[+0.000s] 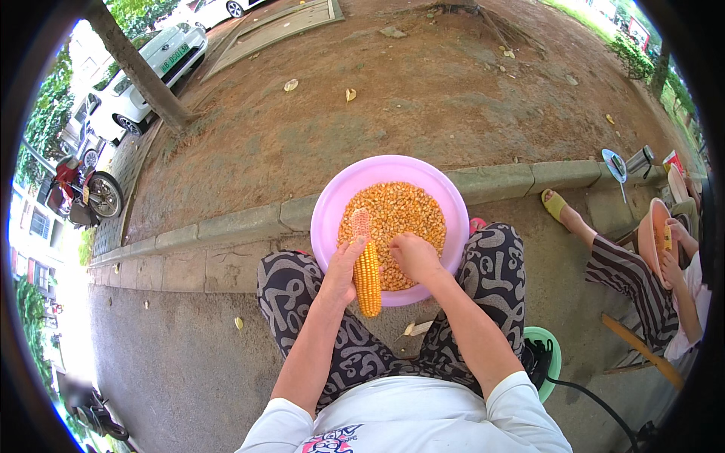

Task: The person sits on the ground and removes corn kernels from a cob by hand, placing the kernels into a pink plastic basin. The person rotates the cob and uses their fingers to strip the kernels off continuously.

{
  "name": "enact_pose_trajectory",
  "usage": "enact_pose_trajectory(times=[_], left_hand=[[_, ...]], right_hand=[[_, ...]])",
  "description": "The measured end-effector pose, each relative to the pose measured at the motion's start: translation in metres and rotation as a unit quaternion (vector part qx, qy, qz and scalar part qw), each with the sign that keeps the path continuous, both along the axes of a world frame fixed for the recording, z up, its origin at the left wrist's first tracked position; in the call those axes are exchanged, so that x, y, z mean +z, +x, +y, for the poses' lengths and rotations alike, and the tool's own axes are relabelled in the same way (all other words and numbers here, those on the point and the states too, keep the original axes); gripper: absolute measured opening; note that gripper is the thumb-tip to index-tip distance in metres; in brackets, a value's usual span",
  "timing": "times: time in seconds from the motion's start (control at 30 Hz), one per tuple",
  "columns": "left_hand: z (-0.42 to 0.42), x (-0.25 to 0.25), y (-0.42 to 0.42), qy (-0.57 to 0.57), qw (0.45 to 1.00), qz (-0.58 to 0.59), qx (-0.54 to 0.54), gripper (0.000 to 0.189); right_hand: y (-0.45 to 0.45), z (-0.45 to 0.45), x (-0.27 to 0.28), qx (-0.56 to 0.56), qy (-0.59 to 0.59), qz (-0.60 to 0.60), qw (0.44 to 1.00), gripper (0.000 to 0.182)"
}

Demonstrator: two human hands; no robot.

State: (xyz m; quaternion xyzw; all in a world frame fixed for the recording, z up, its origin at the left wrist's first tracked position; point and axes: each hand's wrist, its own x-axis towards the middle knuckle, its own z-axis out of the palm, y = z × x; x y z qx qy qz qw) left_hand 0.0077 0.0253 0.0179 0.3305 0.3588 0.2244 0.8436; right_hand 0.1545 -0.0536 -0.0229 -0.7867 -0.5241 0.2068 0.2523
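My left hand (340, 274) is wrapped around an ear of dried yellow corn (369, 286). Its far end is a bare pinkish cob, while the end towards me is still covered in kernels. Below the ear stands a pink plastic basin (391, 169), between my knees, holding a broad layer of loose corn kernels (396, 198). My right hand (416, 259) is over the right part of these kernels, with its fingers curled and apart from the ear. Whether anything is between those fingers is hidden by the hand itself.
On the right a seated person (628, 283) holds corn over an orange basin (650, 243). A green tub (552, 340) with a black object and strap stands by my right hip. A stone curb (238, 223) runs behind the pink basin. A steel mug (640, 159) sits farther right.
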Motion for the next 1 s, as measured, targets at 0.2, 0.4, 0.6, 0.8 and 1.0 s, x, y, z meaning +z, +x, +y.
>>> enact_pose_trajectory(times=[0.2, 0.4, 0.6, 0.8, 1.0], left_hand=[[0.002, -0.01, 0.002, 0.0, 0.999, -0.044, 0.011, 0.025], [0.007, -0.03, 0.0, -0.029, 0.998, -0.044, -0.036, 0.031], [-0.001, -0.013, 0.002, 0.008, 0.998, 0.006, -0.069, 0.035], [0.0, -0.02, 0.002, 0.032, 0.997, 0.018, -0.061, 0.039], [0.005, -0.03, 0.0, 0.032, 0.998, 0.006, -0.059, 0.033]], right_hand=[[0.003, 0.004, 0.022, 0.0, 0.185, 0.433, 0.882, 0.015], [0.004, 0.003, 0.019, 0.01, 0.158, 0.348, 0.924, 0.011], [0.005, 0.001, 0.018, 0.027, 0.162, 0.401, 0.901, 0.008], [0.007, 0.001, 0.017, 0.042, 0.146, 0.413, 0.898, 0.01], [0.003, 0.0, 0.021, 0.029, 0.161, 0.429, 0.888, 0.011]])
